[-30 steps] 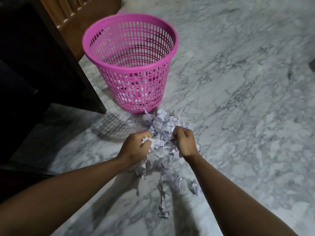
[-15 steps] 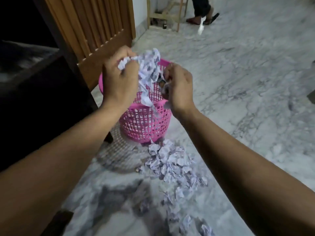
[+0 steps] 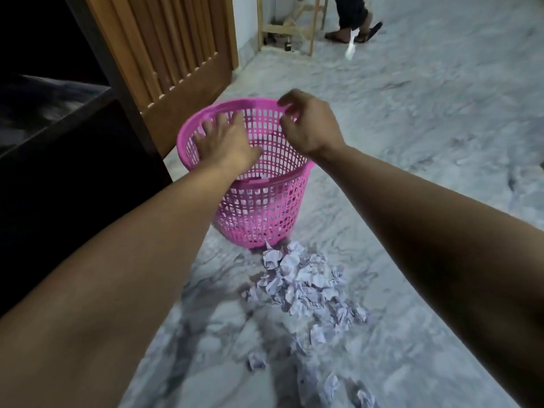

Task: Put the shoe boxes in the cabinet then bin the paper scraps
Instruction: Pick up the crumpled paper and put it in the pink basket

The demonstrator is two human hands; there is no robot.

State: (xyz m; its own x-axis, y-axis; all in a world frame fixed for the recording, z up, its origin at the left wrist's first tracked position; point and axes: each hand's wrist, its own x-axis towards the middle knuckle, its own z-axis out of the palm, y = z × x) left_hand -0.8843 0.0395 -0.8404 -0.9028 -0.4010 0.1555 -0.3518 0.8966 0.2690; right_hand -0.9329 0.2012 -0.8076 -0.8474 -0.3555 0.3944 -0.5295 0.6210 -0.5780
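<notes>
A pink mesh waste basket (image 3: pixel 265 213) stands on the marble floor. My left hand (image 3: pixel 223 141) hovers over its mouth with fingers spread and nothing in it. Over the basket's right rim, my right hand (image 3: pixel 309 128) hangs with fingers loosely curled, also holding nothing. A pile of crumpled white paper scraps (image 3: pixel 303 281) lies on the floor just in front of the basket, with stray pieces (image 3: pixel 256 362) nearer to me. No shoe boxes are in view.
A dark cabinet (image 3: pixel 59 172) fills the left side, with a slatted wooden door (image 3: pixel 176 63) behind the basket. At the far end stand a wooden stool frame (image 3: pixel 290 28) and a person's feet in sandals (image 3: pixel 356 28).
Both hands lifted a bunch of paper scraps from the floor pile up over the basket, then let go of it; the hands are now empty above the basket.
</notes>
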